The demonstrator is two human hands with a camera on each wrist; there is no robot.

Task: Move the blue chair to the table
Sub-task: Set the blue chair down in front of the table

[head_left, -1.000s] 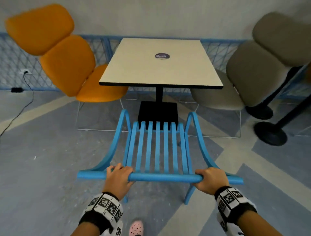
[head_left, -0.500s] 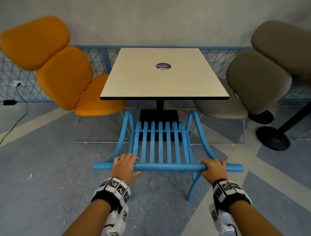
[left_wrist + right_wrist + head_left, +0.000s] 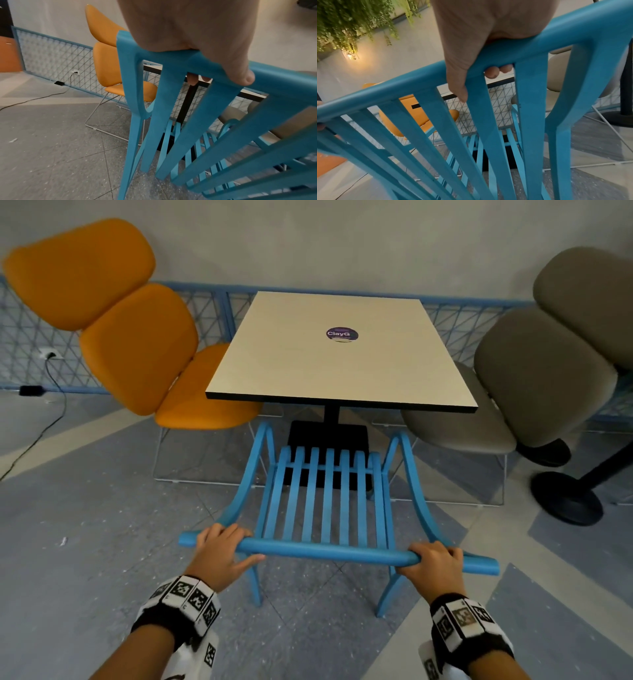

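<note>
The blue chair (image 3: 325, 501) with a slatted seat and back faces the square cream table (image 3: 339, 357), its seat front just short of the table's near edge and over the black table base. My left hand (image 3: 219, 546) grips the left end of the chair's top rail (image 3: 329, 551), fingers curled over it. My right hand (image 3: 433, 563) grips the rail near its right end. In the left wrist view my left hand (image 3: 193, 44) wraps the blue chair (image 3: 188, 121) rail. In the right wrist view my right hand (image 3: 477, 44) wraps the blue chair (image 3: 530, 94) rail.
An orange padded chair (image 3: 137, 344) stands at the table's left and a grey padded chair (image 3: 534, 378) at its right, both on thin wire frames. A black round stand base (image 3: 565, 501) sits on the floor at right. A blue mesh fence (image 3: 34, 344) runs along the wall.
The chair and both hands have moved forward toward the table; its seat front now reaches over the table base. The grips are unchanged.
</note>
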